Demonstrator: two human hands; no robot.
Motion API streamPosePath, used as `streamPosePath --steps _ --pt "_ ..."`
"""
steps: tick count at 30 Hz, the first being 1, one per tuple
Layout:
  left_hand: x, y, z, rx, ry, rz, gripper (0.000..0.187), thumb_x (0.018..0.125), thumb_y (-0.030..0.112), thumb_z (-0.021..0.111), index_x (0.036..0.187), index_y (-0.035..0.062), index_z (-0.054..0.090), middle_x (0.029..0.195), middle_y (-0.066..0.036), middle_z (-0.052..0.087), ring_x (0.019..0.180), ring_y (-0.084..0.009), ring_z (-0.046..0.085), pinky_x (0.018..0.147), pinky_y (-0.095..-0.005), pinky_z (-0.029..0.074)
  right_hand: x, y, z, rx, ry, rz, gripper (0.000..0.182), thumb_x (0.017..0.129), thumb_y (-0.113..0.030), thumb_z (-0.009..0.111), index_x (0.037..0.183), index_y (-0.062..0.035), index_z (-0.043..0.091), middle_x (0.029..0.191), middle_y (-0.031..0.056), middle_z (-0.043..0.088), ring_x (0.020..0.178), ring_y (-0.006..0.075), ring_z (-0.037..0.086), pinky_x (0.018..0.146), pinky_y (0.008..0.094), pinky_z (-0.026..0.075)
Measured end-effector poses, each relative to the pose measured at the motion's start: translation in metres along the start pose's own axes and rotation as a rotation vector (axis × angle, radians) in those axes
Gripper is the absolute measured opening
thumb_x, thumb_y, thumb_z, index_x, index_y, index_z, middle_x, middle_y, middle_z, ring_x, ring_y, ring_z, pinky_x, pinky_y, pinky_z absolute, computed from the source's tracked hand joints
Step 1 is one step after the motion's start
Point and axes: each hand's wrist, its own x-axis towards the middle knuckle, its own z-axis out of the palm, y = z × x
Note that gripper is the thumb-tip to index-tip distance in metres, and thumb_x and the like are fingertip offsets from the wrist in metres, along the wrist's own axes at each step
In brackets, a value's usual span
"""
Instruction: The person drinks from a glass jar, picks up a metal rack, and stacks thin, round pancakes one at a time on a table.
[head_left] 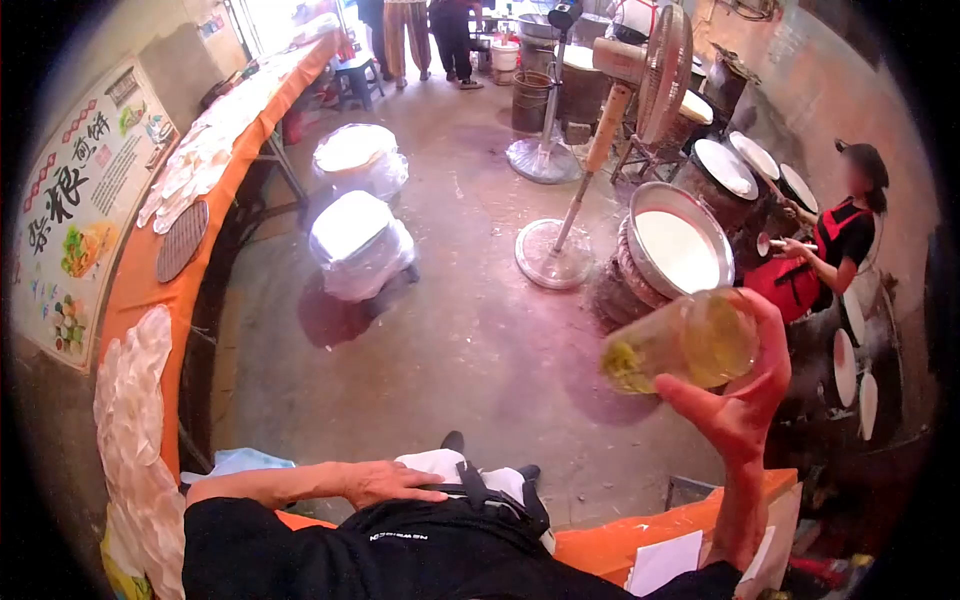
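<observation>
My right hand (pixel 735 410) is raised at the right, its fingers and thumb wrapped around a clear tumbler of tea (pixel 685 345). The tumbler is tilted well over on its side. Yellowish liquid shows in it, with green leaves gathered toward its left end. My left hand (pixel 392 483) lies flat at my waist, fingers stretched out, beside a dark strap (pixel 480 490) over pale cloth. It holds nothing that I can see.
A large metal basin of white batter (pixel 678 250) stands beyond the tumbler. Two pedestal fans (pixel 575 225) and covered stools (pixel 360 240) stand on the floor. Thin flatbreads (pixel 135 400) line the orange-covered table (pixel 190 270) at left. A co-worker in a red apron (pixel 800 270) stands near round griddles (pixel 725 168).
</observation>
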Motion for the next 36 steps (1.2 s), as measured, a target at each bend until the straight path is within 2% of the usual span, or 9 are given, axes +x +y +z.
streamPosePath --steps 4,10,12,15,17,20,26,33,36 --pt "-0.019 0.003 0.013 -0.001 0.072 -0.018 0.104 0.071 0.023 0.076 0.157 0.021 0.018 0.157 -0.026 0.022 0.139 -0.0416 0.037 0.109 -0.0525 0.035 0.021 -0.04 0.036 0.219 -0.204 -0.081 0.086 0.052 -0.014 0.094 0.126 -0.002 0.05 0.115 0.009 0.06 0.105 0.0195 0.061 0.094 0.0348 0.05" --pt "-0.033 0.009 0.023 -0.008 0.112 -0.047 0.097 0.075 0.032 0.072 0.156 0.0201 0.02 0.154 -0.028 0.026 0.137 -0.042 0.038 0.109 -0.052 0.034 0.034 -0.077 0.063 0.094 -0.332 -0.359 0.087 0.047 -0.022 0.098 0.119 0.003 0.055 0.108 0.0117 0.064 0.096 0.0208 0.065 0.085 0.0338 0.053" --pt "-0.036 0.009 0.025 0.02 0.064 -0.084 0.101 0.072 0.034 0.075 0.156 0.0219 0.021 0.153 -0.027 0.028 0.136 -0.0441 0.04 0.107 -0.0513 0.036 0.033 -0.088 0.071 0.113 -0.332 -0.394 0.076 0.053 -0.023 0.095 0.113 0.0054 0.058 0.103 0.0161 0.067 0.088 0.0237 0.068 0.08 0.0325 0.055" --pt "-0.043 0.019 0.024 0.028 0.212 -0.03 0.1 0.072 0.034 0.075 0.156 0.0225 0.021 0.153 -0.027 0.028 0.136 -0.0444 0.039 0.107 -0.0518 0.035 0.029 -0.088 0.077 0.191 -0.376 -0.406 0.066 0.062 -0.024 0.09 0.111 0.0072 0.058 0.1 0.0211 0.068 0.086 0.0262 0.07 0.077 0.0327 0.056" --pt "-0.041 0.02 0.02 -0.002 0.17 -0.038 0.101 0.072 0.035 0.075 0.156 0.0242 0.02 0.153 -0.027 0.028 0.136 -0.0441 0.039 0.107 -0.0516 0.035 0.025 -0.093 0.079 0.223 -0.388 -0.405 0.06 0.067 -0.025 0.086 0.109 0.008 0.059 0.097 0.0247 0.069 0.084 0.0291 0.071 0.074 0.0332 0.056" --pt "-0.042 0.018 0.023 0.011 0.157 -0.05 0.102 0.072 0.036 0.075 0.156 0.0255 0.02 0.153 -0.027 0.028 0.136 -0.0439 0.039 0.108 -0.0516 0.035 0.034 -0.106 0.071 0.22 -0.522 -0.446 0.062 0.065 -0.025 0.088 0.111 0.0057 0.058 0.094 0.0255 0.069 0.08 0.0327 0.072 0.07 0.0343 0.057" --pt "-0.044 0.023 0.016 -0.142 0.21 -0.013 0.104 0.07 0.037 0.076 0.156 0.0253 0.019 0.153 -0.027 0.028 0.135 -0.0436 0.04 0.108 -0.0497 0.035 0.02 -0.106 0.076 0.206 -0.422 -0.485 0.057 0.068 -0.026 0.087 0.108 0.0015 0.057 0.093 0.0282 0.069 0.073 0.0354 0.071 0.062 0.0378 0.057" --pt "-0.038 -0.006 0.035 0.028 0.184 0.038 0.104 0.071 0.037 0.076 0.156 0.024 0.019 0.153 -0.028 0.028 0.134 -0.0429 0.041 0.107 -0.0492 0.035 0.022 -0.116 0.067 0.173 -0.472 -0.458 0.054 0.069 -0.026 0.087 0.107 -0.0016 0.057 0.094 0.0276 0.069 0.073 0.0345 0.071 0.062 0.0376 0.057" --pt "-0.036 -0.003 0.031 0.014 0.148 0.028 0.105 0.07 0.037 0.076 0.157 0.0242 0.018 0.154 -0.027 0.027 0.135 -0.0428 0.04 0.108 -0.0494 0.035 0.036 -0.088 0.064 0.199 -0.498 -0.826 0.065 0.069 -0.019 0.089 0.12 0.0036 0.054 0.104 0.0206 0.068 0.089 0.0365 0.071 0.073 0.0371 0.058"
